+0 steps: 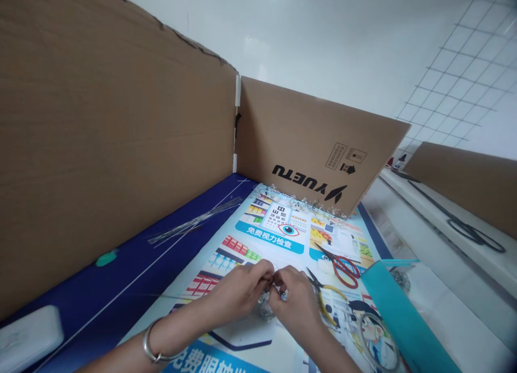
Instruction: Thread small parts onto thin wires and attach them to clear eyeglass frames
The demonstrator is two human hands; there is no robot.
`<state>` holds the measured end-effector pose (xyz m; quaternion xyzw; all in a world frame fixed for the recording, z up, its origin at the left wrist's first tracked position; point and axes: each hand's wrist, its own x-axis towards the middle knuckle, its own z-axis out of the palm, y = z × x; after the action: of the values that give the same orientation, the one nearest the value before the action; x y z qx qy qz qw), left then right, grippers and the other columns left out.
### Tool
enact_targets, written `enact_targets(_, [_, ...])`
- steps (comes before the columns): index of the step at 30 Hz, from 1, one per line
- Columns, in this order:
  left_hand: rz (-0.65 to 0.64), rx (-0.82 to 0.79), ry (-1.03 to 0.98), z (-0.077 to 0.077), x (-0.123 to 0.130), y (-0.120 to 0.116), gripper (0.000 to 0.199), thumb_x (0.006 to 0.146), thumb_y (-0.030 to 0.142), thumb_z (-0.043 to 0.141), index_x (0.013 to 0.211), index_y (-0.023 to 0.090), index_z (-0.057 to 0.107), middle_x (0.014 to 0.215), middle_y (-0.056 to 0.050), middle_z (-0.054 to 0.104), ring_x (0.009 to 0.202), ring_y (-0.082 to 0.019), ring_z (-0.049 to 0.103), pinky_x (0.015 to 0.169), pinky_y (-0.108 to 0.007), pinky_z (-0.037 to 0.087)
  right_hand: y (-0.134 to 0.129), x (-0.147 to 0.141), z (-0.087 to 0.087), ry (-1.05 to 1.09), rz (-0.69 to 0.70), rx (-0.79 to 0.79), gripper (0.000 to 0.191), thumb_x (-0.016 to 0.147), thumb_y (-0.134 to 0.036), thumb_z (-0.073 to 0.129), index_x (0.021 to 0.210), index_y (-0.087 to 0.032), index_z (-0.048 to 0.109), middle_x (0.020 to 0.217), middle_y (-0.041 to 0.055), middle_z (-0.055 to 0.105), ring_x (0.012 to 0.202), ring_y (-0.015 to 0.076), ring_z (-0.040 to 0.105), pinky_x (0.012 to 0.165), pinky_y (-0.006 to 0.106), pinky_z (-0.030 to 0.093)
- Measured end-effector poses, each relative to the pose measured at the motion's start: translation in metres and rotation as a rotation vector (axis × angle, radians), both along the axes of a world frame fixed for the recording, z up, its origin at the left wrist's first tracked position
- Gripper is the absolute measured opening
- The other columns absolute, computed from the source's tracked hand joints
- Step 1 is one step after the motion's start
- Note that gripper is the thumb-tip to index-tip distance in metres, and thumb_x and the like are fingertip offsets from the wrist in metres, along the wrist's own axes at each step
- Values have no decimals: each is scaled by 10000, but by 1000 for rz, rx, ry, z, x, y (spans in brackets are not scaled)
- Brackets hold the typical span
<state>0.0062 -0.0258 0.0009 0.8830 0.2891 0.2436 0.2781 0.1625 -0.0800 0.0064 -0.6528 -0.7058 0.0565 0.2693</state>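
My left hand [240,290] and my right hand [293,303] meet at the fingertips, pinching a small silvery wire piece [278,288] over a printed poster mat [258,244]. Beneath them lies a crumpled silvery wire bundle [262,304], partly hidden by my fingers. Just right of my right hand are yellow-handled pliers [326,298], with red-handled scissors [340,271] beyond them. A coil of thin wire [374,340] rests to the lower right. A sheaf of straight thin wires [194,220] lies on the blue mat edge, well ahead of my left hand.
Cardboard panels [113,131] stand along the left and far sides. Silvery scraps [307,202] line the poster's far edge. A teal plastic sleeve [399,319] lies at right. A white case [28,338] sits at lower left, and a black cord [470,227] lies on a white shelf.
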Motion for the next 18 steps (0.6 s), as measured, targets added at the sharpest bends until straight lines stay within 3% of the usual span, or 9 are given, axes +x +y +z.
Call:
enact_targets(8, [133,-112,-95,-5,5,-5,96,879,200,322,903,228,411,760,0,611,675,-163,588,603,-253,389,-1,1,-1,-43,44,126,86,713,-104,484,683,-183,505,679,-6,553,690,147,481,681,279,272])
enact_targets(13, [187,-174,-280,-6,9,-6,65,864,180,359,876,220,409,732,15,582,665,-140,565,622,-244,408,-1,4,-5,-28,60,142,109,715,-82,475,670,-179,497,657,-10,538,681,139,475,675,269,269])
enact_targets(18, [182,-10,-282,1,6,-3,58,825,171,420,785,198,452,788,-14,544,764,-163,515,702,-285,395,-1,4,-5,-24,85,131,111,709,-78,478,664,-179,488,647,-14,522,673,135,468,672,264,270])
